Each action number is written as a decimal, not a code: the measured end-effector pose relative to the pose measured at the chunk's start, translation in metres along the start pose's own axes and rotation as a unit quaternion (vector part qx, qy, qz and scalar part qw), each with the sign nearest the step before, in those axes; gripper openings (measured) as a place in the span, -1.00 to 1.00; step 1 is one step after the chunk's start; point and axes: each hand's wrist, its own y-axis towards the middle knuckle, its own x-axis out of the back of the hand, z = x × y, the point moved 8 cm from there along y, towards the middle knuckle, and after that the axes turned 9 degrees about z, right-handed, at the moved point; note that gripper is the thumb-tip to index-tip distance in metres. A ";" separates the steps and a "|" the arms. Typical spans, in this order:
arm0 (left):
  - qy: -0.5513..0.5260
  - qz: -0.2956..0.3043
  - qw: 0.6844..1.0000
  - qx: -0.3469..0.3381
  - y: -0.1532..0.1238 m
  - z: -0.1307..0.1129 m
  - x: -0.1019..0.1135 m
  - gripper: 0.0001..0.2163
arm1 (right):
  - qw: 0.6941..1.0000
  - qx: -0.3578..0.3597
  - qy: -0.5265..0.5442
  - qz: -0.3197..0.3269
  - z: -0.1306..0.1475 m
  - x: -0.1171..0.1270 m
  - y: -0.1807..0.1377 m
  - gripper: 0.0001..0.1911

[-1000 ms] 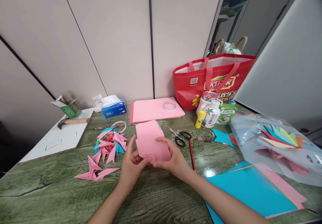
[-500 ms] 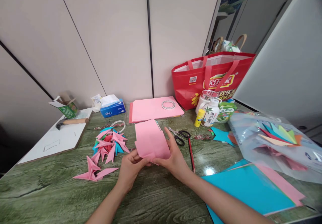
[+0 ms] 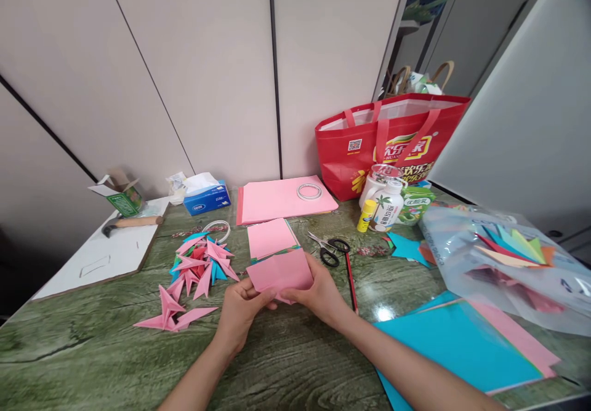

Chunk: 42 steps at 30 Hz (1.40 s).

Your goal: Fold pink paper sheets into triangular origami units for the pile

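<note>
A pink sheet of paper (image 3: 282, 274) is held by its near edge between my two hands, just above the table. My left hand (image 3: 240, 311) pinches its left corner, thumb on top. On the right side my right hand (image 3: 323, 294) grips it, thumb pressed on the near edge and fingers behind. Just beyond lies a stack of pink squares (image 3: 272, 237), partly hidden by the held sheet. Scissors with black handles (image 3: 330, 253) and a red pencil (image 3: 351, 283) lie right of my hands. Left of them is a pile of folded paper pieces (image 3: 201, 260), mostly pink.
At the back are a tissue box (image 3: 206, 200), pink sheets (image 3: 277, 200) under a tape roll (image 3: 309, 192), and a red bag (image 3: 392, 146). A glue stick (image 3: 366, 216) stands before bottles. Blue paper (image 3: 457, 343) lies front right; a hammer (image 3: 132, 223) rests on a white board (image 3: 99, 263).
The far edge of the held pink sheet has come down toward me, uncovering more of the stack behind. My right fingers have drawn in from their raised, stretched position onto the sheet's side.
</note>
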 end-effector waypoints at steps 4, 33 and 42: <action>-0.008 0.006 1.000 0.000 0.000 0.000 -0.002 -0.81 | 0.999 -0.026 0.027 0.013 -0.006 -0.003 0.001 -0.50; -0.005 -0.014 1.000 0.015 -0.001 0.009 0.001 -0.80 | 0.996 -0.062 0.063 0.025 -0.012 -0.006 0.002 -0.68; 0.004 -0.028 0.999 0.015 -0.001 0.006 0.002 -0.81 | 0.995 -0.071 0.062 0.024 -0.016 -0.007 0.002 -0.73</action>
